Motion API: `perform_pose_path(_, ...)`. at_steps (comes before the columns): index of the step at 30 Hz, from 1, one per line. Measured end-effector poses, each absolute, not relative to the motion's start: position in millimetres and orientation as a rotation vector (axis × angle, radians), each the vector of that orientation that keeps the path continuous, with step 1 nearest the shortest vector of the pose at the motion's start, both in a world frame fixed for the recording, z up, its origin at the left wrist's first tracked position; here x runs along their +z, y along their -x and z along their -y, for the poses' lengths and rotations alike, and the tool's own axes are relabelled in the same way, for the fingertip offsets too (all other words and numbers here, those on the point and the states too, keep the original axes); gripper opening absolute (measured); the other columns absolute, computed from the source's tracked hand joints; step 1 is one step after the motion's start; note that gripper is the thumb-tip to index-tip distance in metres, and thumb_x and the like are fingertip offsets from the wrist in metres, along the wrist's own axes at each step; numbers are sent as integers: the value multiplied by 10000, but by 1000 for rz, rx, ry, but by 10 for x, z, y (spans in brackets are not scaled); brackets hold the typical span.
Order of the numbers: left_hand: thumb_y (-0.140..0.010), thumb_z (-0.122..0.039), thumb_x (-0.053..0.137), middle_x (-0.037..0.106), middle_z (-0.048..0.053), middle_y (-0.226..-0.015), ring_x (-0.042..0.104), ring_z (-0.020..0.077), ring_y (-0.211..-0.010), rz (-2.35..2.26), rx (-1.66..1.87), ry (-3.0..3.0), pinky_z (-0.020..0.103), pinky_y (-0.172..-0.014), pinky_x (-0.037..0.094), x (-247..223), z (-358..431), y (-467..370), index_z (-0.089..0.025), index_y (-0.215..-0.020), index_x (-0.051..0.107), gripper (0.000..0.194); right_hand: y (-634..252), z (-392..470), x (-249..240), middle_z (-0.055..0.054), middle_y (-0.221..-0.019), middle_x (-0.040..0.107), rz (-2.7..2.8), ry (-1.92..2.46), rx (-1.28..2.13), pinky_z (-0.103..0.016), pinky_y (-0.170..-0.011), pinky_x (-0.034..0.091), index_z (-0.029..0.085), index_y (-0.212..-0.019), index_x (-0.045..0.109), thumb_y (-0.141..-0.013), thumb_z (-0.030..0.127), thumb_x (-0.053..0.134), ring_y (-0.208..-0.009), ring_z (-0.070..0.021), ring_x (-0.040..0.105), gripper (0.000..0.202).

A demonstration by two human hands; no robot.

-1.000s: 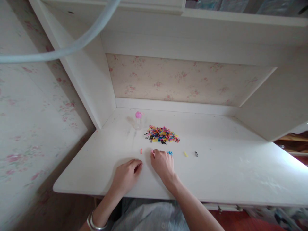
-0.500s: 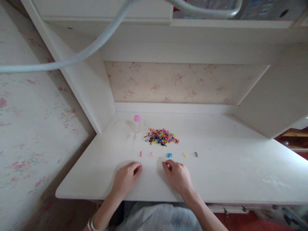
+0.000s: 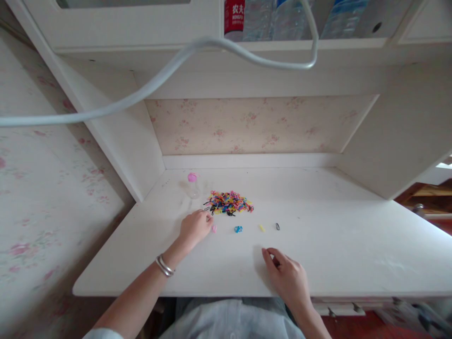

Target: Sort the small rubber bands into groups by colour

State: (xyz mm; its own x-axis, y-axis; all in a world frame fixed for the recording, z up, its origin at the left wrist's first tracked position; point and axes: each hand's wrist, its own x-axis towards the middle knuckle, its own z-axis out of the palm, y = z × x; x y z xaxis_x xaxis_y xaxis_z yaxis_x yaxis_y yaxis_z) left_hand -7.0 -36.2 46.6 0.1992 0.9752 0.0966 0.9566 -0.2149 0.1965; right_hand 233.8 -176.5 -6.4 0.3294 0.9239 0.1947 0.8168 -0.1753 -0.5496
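Observation:
A heap of small multicoloured rubber bands [image 3: 229,203] lies on the white desk. My left hand [image 3: 195,229] is at the heap's front left edge, its fingers bent together; what is in them, if anything, is hidden. Just right of its fingertips lies a pink band [image 3: 214,229]. Farther right in a row are a blue bunch of bands [image 3: 238,229], a yellow band [image 3: 262,228] and a black band [image 3: 278,226]. My right hand [image 3: 286,273] rests near the front with fingers curled and nothing visible in them, apart from the row.
A clear bottle with a pink lid [image 3: 192,177] stands behind the heap to the left. A white cable or tube [image 3: 151,89] crosses the upper view. Plastic bottles [image 3: 259,19] sit on the shelf above the desk [image 3: 353,249]. Side panels bound the desk left and right.
My left hand has moved forward to the heap's edge, and the red band is no longer in sight. My right hand has moved right and slightly back. The view has shifted a little.

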Motion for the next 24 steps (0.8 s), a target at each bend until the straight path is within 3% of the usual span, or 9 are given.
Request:
perform_pose_path(12,-891,-249,384,663,121,-1005,631,214,-887,-1967,260,-2372,319,-769,444,324,152,-88,-168,-913,651,279,-2308,1799,-59,15,-630,660,1610,2018,181,-220,-545,349,275,-853,676,-900,500,348,-564,-127,607,400)
perform_pose_path(24,-893,-272,413,661,35,-994,630,171,-847,-1904,482,-2321,263,-722,442,449,301,238,-216,-915,615,211,-2292,1775,-44,18,-631,659,1534,2042,274,-216,-546,372,294,-835,685,-872,524,375,-565,-135,597,388)
